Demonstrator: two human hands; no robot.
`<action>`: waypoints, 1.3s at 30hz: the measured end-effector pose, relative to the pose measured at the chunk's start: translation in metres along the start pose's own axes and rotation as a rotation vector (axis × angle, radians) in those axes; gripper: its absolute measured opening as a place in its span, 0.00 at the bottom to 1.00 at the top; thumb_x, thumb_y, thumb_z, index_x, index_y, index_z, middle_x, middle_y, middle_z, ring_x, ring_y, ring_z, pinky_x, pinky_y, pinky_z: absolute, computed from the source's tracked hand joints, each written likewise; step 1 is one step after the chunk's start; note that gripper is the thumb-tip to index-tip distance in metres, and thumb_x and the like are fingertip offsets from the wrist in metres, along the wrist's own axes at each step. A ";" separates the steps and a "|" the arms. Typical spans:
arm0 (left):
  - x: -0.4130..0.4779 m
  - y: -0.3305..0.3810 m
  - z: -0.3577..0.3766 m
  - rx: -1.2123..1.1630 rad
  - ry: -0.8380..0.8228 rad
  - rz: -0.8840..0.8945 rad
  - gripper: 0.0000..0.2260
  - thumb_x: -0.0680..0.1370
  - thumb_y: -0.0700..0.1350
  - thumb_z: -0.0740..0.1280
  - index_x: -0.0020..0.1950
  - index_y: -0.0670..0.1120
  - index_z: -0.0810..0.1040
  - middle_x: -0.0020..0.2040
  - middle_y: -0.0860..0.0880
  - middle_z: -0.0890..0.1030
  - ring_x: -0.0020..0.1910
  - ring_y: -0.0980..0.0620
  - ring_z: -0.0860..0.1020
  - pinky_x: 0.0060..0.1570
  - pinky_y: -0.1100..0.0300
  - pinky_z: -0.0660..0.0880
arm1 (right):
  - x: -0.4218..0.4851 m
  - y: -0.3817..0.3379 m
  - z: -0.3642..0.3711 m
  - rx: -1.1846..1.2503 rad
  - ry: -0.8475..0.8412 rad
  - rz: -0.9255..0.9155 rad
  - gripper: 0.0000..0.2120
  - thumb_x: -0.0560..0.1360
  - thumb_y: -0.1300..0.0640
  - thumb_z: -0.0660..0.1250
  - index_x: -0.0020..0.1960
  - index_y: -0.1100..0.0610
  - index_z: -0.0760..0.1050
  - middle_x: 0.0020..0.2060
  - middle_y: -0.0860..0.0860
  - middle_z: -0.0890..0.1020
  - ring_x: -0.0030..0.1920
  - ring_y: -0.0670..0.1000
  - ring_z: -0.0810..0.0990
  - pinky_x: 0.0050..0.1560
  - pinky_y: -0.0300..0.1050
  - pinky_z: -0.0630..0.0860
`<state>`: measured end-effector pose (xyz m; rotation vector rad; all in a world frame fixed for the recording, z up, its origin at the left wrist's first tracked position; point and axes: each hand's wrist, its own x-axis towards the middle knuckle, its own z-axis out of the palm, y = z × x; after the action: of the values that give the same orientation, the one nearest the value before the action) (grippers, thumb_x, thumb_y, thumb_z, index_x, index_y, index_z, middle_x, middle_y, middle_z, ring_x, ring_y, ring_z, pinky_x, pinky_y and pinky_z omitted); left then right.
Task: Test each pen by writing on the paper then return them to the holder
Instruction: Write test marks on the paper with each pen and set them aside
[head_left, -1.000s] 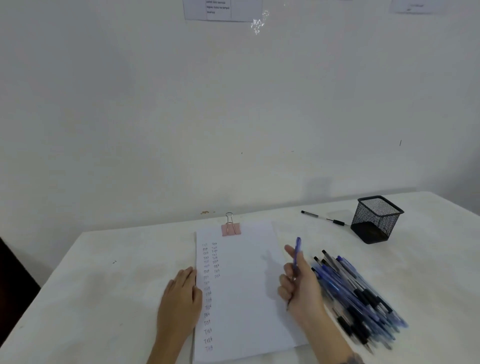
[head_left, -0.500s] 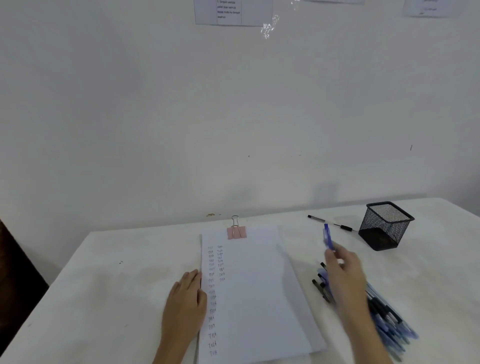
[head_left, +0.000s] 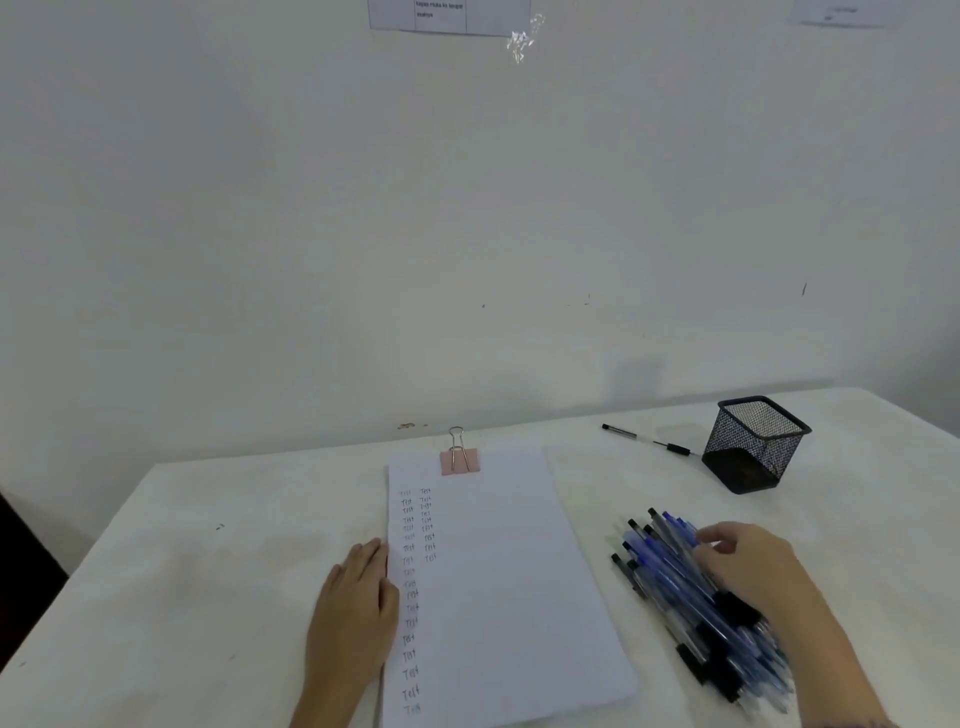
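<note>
Right hand (head_left: 748, 564) rests on the pen pile (head_left: 667, 564), fingers curled onto the upper pens; whether they pinch one cannot be determined. Left hand (head_left: 356, 608) presses flat on the paper (head_left: 498, 571) edge. Mesh holder (head_left: 753, 447) stands beyond the pile.

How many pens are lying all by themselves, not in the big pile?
1. One black pen lies alone on the table, just left of the mesh holder. The rest are heaped in the pile beneath the right hand, which may hide some.
</note>
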<state>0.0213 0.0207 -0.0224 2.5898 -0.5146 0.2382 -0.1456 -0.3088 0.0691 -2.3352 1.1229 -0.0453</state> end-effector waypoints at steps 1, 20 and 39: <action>0.000 0.000 0.000 0.001 0.002 0.004 0.41 0.66 0.57 0.33 0.72 0.44 0.65 0.72 0.52 0.65 0.72 0.56 0.61 0.72 0.60 0.51 | 0.002 -0.001 -0.003 -0.009 -0.025 -0.009 0.10 0.75 0.53 0.65 0.56 0.50 0.77 0.51 0.51 0.79 0.53 0.52 0.75 0.59 0.48 0.72; -0.001 0.003 -0.004 -0.035 0.003 -0.003 0.40 0.66 0.57 0.32 0.73 0.47 0.61 0.74 0.55 0.61 0.74 0.58 0.55 0.68 0.68 0.42 | 0.176 -0.054 0.021 -0.533 0.064 -0.148 0.17 0.80 0.58 0.53 0.67 0.61 0.64 0.63 0.58 0.71 0.63 0.59 0.71 0.62 0.51 0.71; -0.003 0.008 -0.014 0.000 -0.022 0.006 0.34 0.71 0.55 0.36 0.73 0.47 0.62 0.74 0.53 0.62 0.73 0.56 0.57 0.69 0.67 0.43 | 0.005 -0.182 0.083 1.598 -0.643 -0.088 0.15 0.75 0.72 0.61 0.35 0.56 0.65 0.25 0.53 0.78 0.27 0.48 0.81 0.30 0.35 0.79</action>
<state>0.0144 0.0220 -0.0080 2.5941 -0.5301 0.2124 0.0086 -0.1826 0.0859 -0.8144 0.3081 -0.1428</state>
